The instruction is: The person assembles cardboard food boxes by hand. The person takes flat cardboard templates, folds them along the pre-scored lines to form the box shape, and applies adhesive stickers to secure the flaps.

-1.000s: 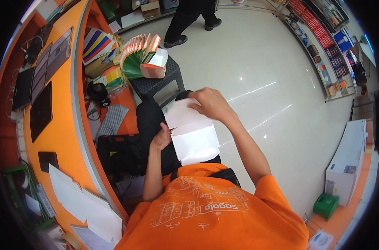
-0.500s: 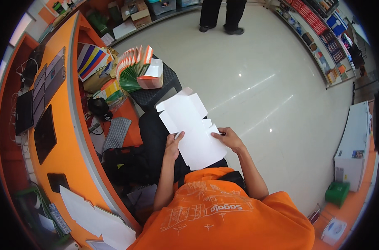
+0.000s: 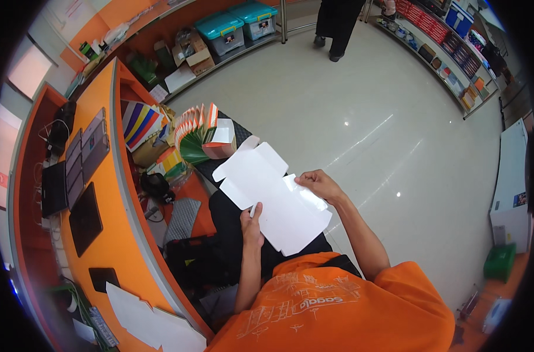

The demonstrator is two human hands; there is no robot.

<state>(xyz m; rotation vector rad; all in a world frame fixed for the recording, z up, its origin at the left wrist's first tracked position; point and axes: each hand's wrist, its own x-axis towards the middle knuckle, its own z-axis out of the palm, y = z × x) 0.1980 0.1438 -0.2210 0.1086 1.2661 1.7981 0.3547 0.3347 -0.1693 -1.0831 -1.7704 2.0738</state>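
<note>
A flat white carton blank (image 3: 267,190) with cut flaps lies tilted over my lap, its pale inner face up. My left hand (image 3: 252,226) is closed on its left edge, thumb on top. My right hand (image 3: 319,185) pinches a flap at the right edge, which stands slightly raised and catches the light. Just beyond the blank's far end, a fanned row of orange, white and green folded cartons (image 3: 193,138) sits on a black stool (image 3: 241,134).
To the left runs an orange counter (image 3: 123,234) with several dark tablets or phones (image 3: 86,220) and loose white papers (image 3: 143,317). Lidded plastic bins (image 3: 220,32) stand on a far shelf. A person in dark trousers (image 3: 337,29) stands ahead on the tiled floor. Stocked shelves (image 3: 437,58) line the far right.
My right hand has moved up along the blank's right edge and grips a flap there. The blank has turned a little. My view has shifted, and the person ahead has changed stance.
</note>
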